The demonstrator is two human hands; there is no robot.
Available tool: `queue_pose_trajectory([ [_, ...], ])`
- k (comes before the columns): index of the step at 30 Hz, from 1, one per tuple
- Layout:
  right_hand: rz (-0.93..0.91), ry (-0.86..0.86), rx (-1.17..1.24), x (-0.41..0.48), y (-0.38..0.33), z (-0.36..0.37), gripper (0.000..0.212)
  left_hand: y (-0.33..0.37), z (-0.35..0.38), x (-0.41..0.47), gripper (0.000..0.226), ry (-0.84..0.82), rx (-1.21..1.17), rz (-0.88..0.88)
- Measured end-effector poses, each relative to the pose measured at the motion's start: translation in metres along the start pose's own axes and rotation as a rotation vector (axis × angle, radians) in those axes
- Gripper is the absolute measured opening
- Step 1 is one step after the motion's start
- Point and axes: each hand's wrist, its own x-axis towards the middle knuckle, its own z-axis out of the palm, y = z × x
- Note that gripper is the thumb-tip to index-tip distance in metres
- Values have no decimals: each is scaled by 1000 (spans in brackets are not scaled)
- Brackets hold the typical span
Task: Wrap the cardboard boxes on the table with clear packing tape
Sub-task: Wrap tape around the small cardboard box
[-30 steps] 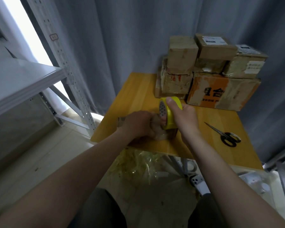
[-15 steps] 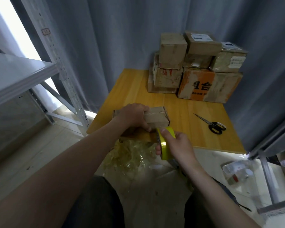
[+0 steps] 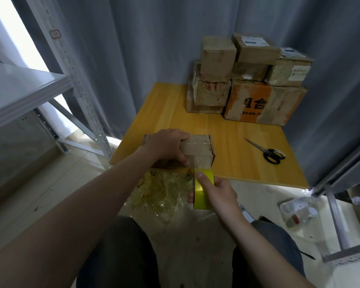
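A small cardboard box sits at the near left edge of the yellow wooden table. My left hand grips the box from above, thumb on its front face. My right hand holds a yellow tape roll below the table edge, in front of the box. A strip of clear tape runs from the roll up onto the box's front and top.
Several taped cardboard boxes are stacked at the table's far side against a grey curtain. Black scissors lie on the table to the right. Crumpled tape waste lies on the floor. A metal shelf stands at left.
My right hand has carried the roll from above the box, over its top and down past the table's front edge, drawing tape across the box. My left hand has stayed on the box.
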Motion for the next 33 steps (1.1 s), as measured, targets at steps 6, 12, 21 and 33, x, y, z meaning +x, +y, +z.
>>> queue_pose_trajectory([
  [6,-70,111,-190,11,13,-18,48,-1,2,-2,112,6,-17,6],
  [12,-587,97,-687,37,-31,-38,43,-2,3,-3,112,12,-38,5],
  [21,-301,-273,-1391,96,-52,0,71,-3,6,-4,107,21,-43,36],
  [33,-344,-93,-1268,170,-64,6,50,-1,14,-9,130,65,-141,-59],
])
